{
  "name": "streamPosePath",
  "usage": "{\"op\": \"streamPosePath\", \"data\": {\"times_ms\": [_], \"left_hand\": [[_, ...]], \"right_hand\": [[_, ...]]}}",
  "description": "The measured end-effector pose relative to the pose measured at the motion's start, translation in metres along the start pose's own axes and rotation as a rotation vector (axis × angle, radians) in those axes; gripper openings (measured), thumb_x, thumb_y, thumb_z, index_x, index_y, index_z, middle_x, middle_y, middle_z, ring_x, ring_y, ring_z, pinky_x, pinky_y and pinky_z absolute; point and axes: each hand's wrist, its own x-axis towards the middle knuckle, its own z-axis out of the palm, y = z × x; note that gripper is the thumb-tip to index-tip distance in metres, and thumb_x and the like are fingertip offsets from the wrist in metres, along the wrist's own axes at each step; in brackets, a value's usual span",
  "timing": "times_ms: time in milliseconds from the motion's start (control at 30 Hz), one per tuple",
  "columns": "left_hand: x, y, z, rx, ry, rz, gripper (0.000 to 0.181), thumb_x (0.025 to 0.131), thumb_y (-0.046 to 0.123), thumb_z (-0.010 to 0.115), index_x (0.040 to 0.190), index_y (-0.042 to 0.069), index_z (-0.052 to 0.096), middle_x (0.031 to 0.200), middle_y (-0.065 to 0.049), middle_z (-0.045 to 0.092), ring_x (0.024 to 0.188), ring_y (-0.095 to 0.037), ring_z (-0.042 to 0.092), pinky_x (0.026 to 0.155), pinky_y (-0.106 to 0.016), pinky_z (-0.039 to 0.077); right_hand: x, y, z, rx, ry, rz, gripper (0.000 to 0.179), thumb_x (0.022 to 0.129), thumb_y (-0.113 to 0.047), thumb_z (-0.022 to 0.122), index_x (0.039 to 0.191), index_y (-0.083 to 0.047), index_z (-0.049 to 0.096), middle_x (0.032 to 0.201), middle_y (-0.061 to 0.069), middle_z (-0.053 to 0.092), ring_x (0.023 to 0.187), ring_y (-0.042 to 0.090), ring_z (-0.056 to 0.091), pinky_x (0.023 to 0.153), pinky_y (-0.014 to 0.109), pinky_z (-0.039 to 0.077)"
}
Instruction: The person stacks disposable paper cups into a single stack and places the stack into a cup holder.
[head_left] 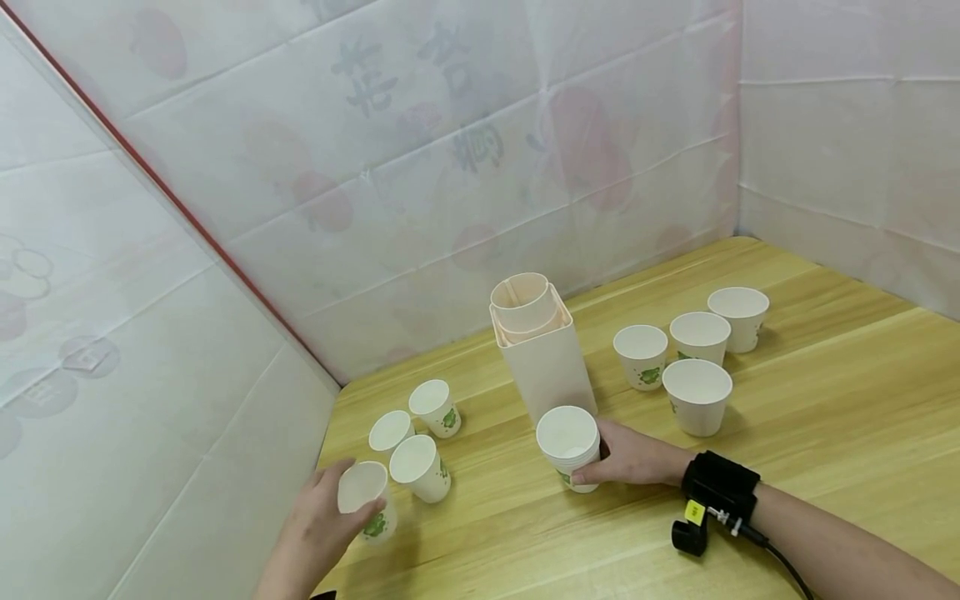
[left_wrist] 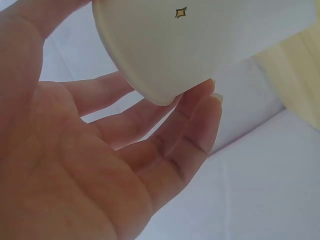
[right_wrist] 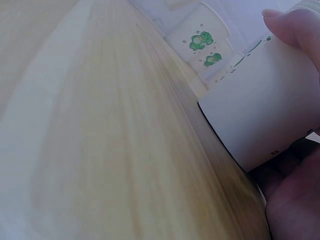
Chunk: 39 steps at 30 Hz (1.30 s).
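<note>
In the head view my left hand [head_left: 313, 518] holds a single white paper cup [head_left: 372, 515] near its rim, thumb on one side and fingers on the other. The left wrist view shows the curved fingers against the rim of that cup [left_wrist: 165, 45]. My right hand [head_left: 637, 454] grips a stack of nested paper cups [head_left: 573, 467], mouths up, close in front of a tall white box. In the right wrist view the lowest cup of the stack [right_wrist: 265, 105] has its base at the table, with the thumb higher up the side.
The white box [head_left: 551, 371] holds an upright cylindrical piece [head_left: 522, 304]. Three cups, including a nearer cup [head_left: 423, 479], stand by the left hand. Several more, including a front cup [head_left: 699, 408], stand right of the box. Printed sheets [head_left: 450, 167] wall the wooden table [head_left: 510, 542].
</note>
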Motion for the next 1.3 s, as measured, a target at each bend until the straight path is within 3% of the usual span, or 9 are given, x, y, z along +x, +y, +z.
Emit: {"op": "streamPosePath", "data": {"times_ms": [300,500,767,933,1100,1300], "left_hand": [[-0.006,0.026,-0.001,0.013,0.097,0.117,0.063,0.077,0.033,0.084,0.13,0.009,0.059,0.124,-0.019,0.063,0.109,-0.036,0.063,0.085,-0.052,0.053],[-0.005,0.039,0.001,-0.001,0.11,0.179,0.064,0.078,0.035,0.083,0.132,0.01,0.059,0.126,-0.018,0.063,0.114,-0.035,0.062,0.089,-0.051,0.053],[-0.005,0.061,-0.001,-0.032,0.061,0.186,0.064,0.08,0.04,0.081,0.135,0.018,0.057,0.125,-0.006,0.062,0.107,-0.022,0.061,0.086,-0.043,0.053],[-0.001,0.075,0.005,-0.08,0.037,0.21,0.06,0.083,0.04,0.079,0.135,0.022,0.056,0.124,-0.001,0.061,0.099,-0.014,0.06,0.083,-0.037,0.052],[0.004,0.088,0.011,-0.096,0.087,0.306,0.059,0.086,0.042,0.076,0.137,0.021,0.054,0.125,-0.002,0.061,0.101,-0.014,0.06,0.084,-0.038,0.053],[0.011,0.104,0.015,-0.123,0.143,0.368,0.062,0.088,0.046,0.073,0.141,0.022,0.051,0.131,-0.003,0.058,0.111,-0.018,0.059,0.087,-0.04,0.053]], "right_hand": [[0.0,0.0,0.001,0.001,0.005,0.003,0.068,0.09,-0.023,0.074,0.144,-0.007,0.037,0.137,0.011,0.054,0.123,0.015,0.054,0.104,0.039,0.041],[0.0,0.001,0.001,-0.003,0.002,0.002,0.067,0.09,-0.023,0.074,0.144,-0.007,0.038,0.137,0.011,0.054,0.122,0.014,0.054,0.103,0.032,0.042],[0.0,0.0,0.001,0.005,0.004,0.0,0.068,0.09,-0.023,0.074,0.144,-0.006,0.037,0.137,0.012,0.054,0.124,0.021,0.053,0.104,0.046,0.04],[0.0,0.0,0.0,0.0,0.003,0.001,0.067,0.09,-0.023,0.074,0.144,-0.007,0.038,0.137,0.011,0.054,0.122,0.013,0.054,0.103,0.034,0.042],[0.0,0.001,0.0,0.005,0.004,-0.006,0.067,0.09,-0.023,0.074,0.144,-0.008,0.038,0.137,0.011,0.054,0.121,0.011,0.054,0.101,0.026,0.043],[0.0,0.0,0.0,0.005,0.006,-0.017,0.066,0.089,-0.022,0.074,0.143,-0.008,0.04,0.135,0.011,0.055,0.12,0.01,0.055,0.1,0.022,0.043]]}}
